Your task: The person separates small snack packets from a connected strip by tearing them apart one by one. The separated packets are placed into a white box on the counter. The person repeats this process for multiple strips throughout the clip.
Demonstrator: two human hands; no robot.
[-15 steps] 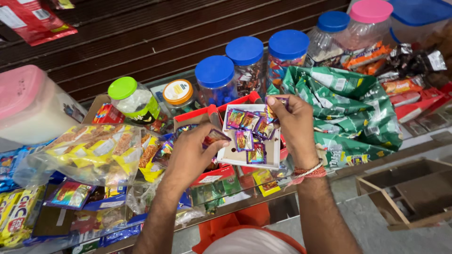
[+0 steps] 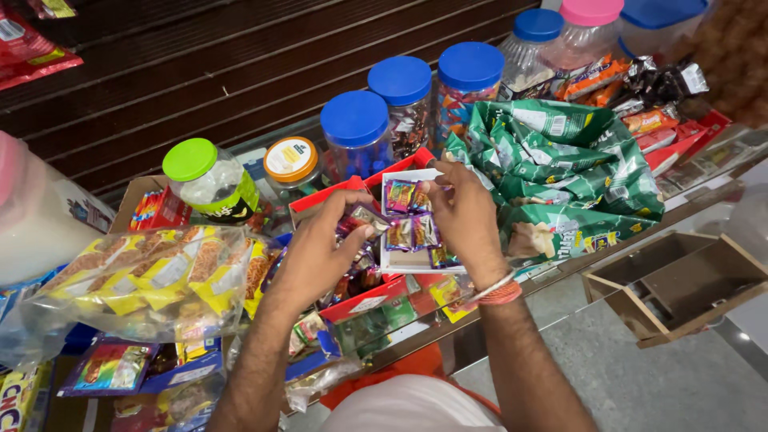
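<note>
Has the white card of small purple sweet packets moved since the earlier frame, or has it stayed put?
Yes. The white card has dropped a little lower, closer to the open red box, judged against the blue-lidded jars behind it.

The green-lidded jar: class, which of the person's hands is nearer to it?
Left. The left hand lies just right of the green-lidded jar, below it in the picture. The right hand is farther right, holding the white card of sachets.

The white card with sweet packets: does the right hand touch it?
Touching. The head view shows the right hand gripping the white card at its top edge.
</note>
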